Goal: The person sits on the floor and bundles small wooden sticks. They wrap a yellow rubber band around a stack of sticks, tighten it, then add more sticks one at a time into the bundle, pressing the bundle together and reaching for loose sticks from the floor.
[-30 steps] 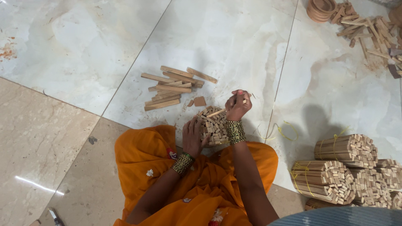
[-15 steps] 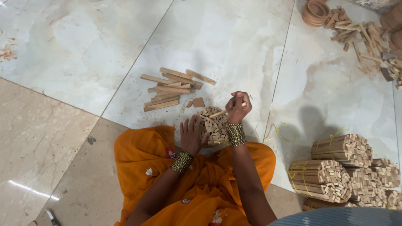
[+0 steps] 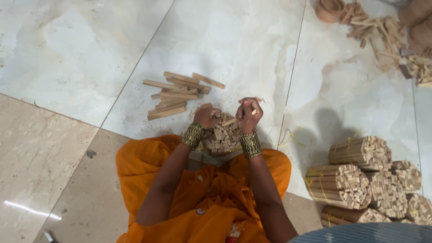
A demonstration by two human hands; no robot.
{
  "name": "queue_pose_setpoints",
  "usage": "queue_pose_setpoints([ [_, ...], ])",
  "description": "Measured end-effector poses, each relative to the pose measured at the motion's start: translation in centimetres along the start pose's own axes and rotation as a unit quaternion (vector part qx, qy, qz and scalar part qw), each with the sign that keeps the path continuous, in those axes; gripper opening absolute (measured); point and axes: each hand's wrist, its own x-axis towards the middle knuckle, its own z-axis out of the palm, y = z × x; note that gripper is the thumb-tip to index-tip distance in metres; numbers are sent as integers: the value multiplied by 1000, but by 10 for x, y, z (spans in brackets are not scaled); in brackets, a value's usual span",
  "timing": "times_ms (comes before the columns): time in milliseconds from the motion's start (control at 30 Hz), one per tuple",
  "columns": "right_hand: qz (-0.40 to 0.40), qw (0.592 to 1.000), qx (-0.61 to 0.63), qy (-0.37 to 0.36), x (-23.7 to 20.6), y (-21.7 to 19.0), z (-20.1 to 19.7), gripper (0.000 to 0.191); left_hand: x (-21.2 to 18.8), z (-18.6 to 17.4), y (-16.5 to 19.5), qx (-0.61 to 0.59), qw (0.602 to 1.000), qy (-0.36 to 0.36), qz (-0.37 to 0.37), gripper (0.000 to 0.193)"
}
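While we look down from the head view, our left hand (image 3: 206,118) cups the round bundle of wooden sticks (image 3: 221,138) in our lap, fingers curled against its side. Our right hand (image 3: 248,116) pinches one stick (image 3: 230,121) at the bundle's top. Loose sticks (image 3: 179,94) lie on the floor (image 3: 81,54); tied bundles (image 3: 360,175) sit at right.
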Motion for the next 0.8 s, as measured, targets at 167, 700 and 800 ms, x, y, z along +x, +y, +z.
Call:
queue_pose_setpoints([
  [167,3,998,-38,-44,-7,-7,4,26,2,6,20,118,992,-9,-41,57],
  [700,11,982,151,110,5,-8,-35,20,-88,38,-8,74,959,235,143,44],
  [800,11,985,130,113,-4,-8,-37,21,-98,50,-6,132,953,228,149,51],
])
